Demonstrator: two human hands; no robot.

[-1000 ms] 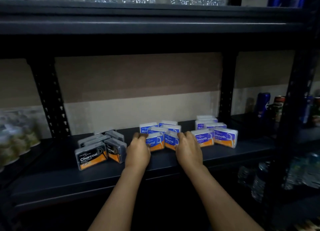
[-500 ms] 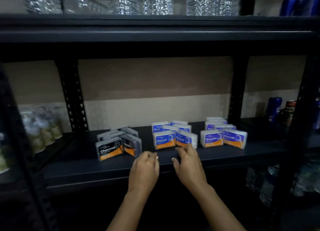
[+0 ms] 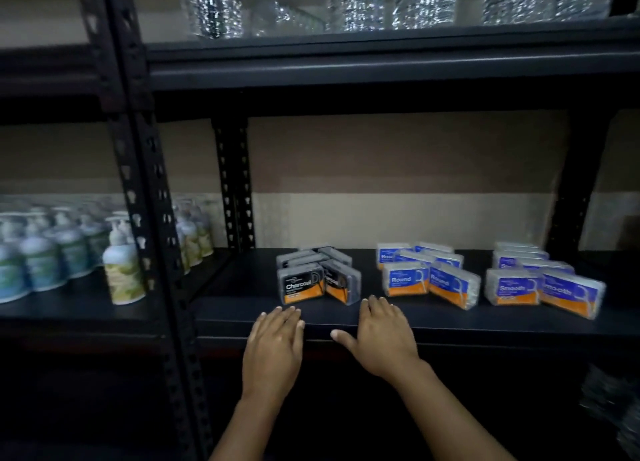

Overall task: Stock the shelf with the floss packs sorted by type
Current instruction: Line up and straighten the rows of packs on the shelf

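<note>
Hovering at the front lip of the dark shelf [image 3: 485,325], both hands are flat and holding nothing: the left hand [image 3: 273,349] with fingers straight and together, the right hand [image 3: 382,336] with thumb splayed out. On the shelf sit three separate clusters of floss packs. The black Charcoal packs [image 3: 317,277] are on the left, just beyond the left fingertips. The blue-and-orange Round packs [image 3: 427,273] are in the middle, the Smooth packs [image 3: 540,280] on the right. Pump bottles [image 3: 123,270] fill the neighbouring bay; their labels are too blurred to read.
</note>
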